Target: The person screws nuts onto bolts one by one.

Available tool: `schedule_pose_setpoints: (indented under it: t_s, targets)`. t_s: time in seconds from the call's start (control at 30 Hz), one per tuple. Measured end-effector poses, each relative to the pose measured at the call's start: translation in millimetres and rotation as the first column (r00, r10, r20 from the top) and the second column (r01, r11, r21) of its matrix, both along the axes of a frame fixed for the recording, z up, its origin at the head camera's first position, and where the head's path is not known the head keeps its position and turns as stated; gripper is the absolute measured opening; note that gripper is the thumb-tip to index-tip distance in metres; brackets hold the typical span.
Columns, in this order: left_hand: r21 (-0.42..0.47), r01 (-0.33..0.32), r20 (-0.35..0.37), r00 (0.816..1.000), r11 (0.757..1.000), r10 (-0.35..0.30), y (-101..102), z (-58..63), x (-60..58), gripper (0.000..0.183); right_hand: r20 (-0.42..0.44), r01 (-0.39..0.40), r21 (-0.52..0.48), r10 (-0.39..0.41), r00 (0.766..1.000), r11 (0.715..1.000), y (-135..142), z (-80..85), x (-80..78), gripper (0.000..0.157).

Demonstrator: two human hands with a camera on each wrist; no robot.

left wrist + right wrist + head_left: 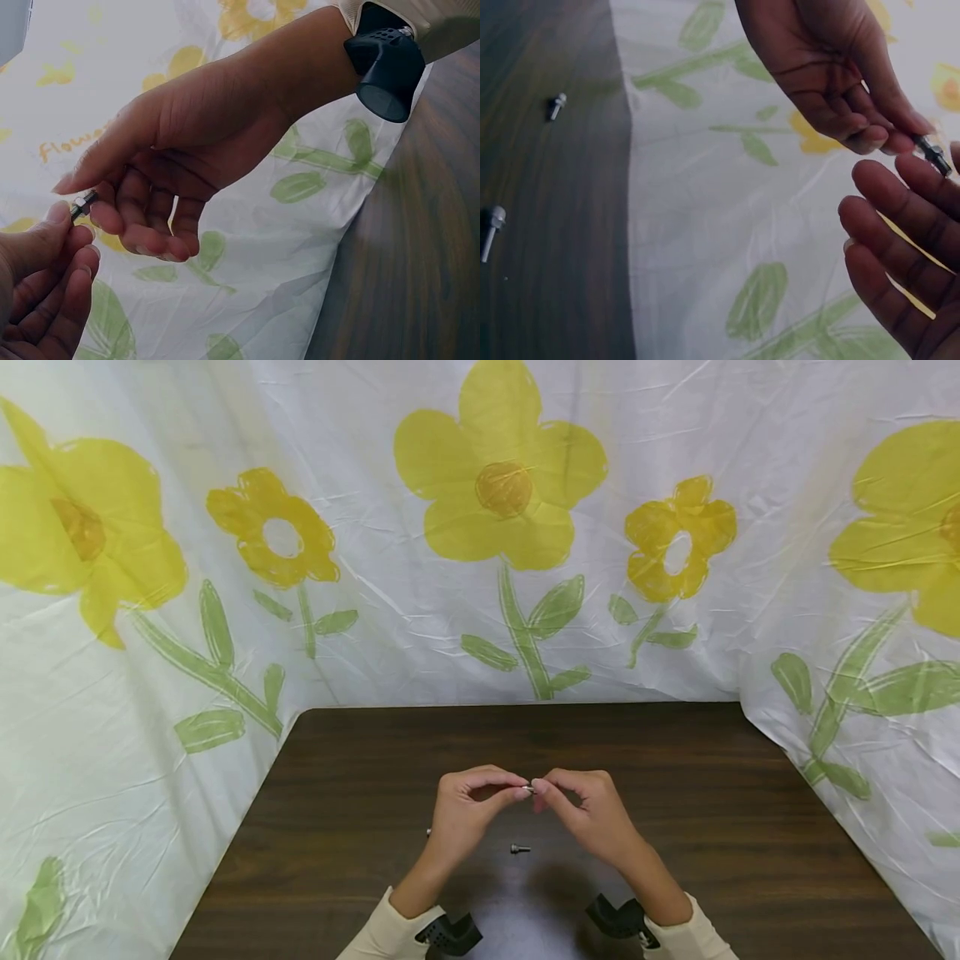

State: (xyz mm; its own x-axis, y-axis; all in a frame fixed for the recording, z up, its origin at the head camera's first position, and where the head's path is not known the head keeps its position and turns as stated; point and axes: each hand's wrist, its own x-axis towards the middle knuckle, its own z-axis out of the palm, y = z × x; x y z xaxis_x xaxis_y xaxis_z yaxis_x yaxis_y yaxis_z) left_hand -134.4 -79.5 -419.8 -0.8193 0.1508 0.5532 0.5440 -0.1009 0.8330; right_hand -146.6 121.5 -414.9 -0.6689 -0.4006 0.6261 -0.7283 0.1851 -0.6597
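Note:
Between the fingertips of both hands is a small metal bolt (81, 203) with a shiny nut-like collar round it. My left hand (463, 810) pinches one end between thumb and fingers. From the other side my right hand (596, 814) pinches it with thumb and index finger; its other fingers are loosely bent in the left wrist view. Fingertips cover part of the bolt in every view. A second bolt (520, 849) lies on the table below the hands. Another bolt (557, 106) appears farther up the table in the right wrist view.
The dark wood table (360, 760) extends under both hands. Behind and beside it hangs a white sheet (405, 635) printed with yellow flowers. Both wrists carry black camera mounts (450, 935).

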Motion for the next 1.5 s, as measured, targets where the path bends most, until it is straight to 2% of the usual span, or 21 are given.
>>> schedule_pose_setpoints:
  t_s: [0.13, 0.3, 0.57, 0.97, 1.17, 1.5]
  targets:
    - [0.007, -0.002, -0.010, 1.000, 1.000, 0.003, -1.3, -0.5, -0.9, 0.009, -0.012, -0.009, -0.001, 0.009, 1.000, 1.000, 2.1, 0.0, -0.8, 0.013]
    - [0.007, -0.018, -0.013, 1.000, 1.000, 0.018, -3.7, -0.7, -1.8, 0.009, -0.076, -0.010, -0.023, 0.008, 0.997, 1.000, 4.1, 0.6, -1.8, 0.027]
    - [0.012, -0.002, -0.012, 1.000, 1.000, 0.003, -2.5, 1.2, -0.9, 0.009, -0.096, -0.012, -0.032, 0.009, 0.995, 0.999, 4.4, 1.2, -2.8, 0.027]
    - [0.010, 0.002, -0.008, 1.000, 1.000, -0.002, -1.3, -0.9, -0.9, 0.008, -0.082, -0.065, -0.050, 0.061, 0.995, 0.997, -1.0, 1.4, 1.1, 0.024]
    - [0.005, 0.003, -0.012, 1.000, 1.000, -0.003, -1.0, -1.2, -1.2, 0.008, -0.042, -0.045, -0.029, 0.043, 0.998, 0.999, -0.7, -1.2, 0.6, 0.022]
    - [-0.005, 0.005, -0.007, 1.000, 1.000, -0.005, -0.5, -0.8, -0.4, 0.008, 0.005, -0.023, -0.018, 0.023, 1.000, 1.000, -3.7, -0.2, 2.4, 0.029]
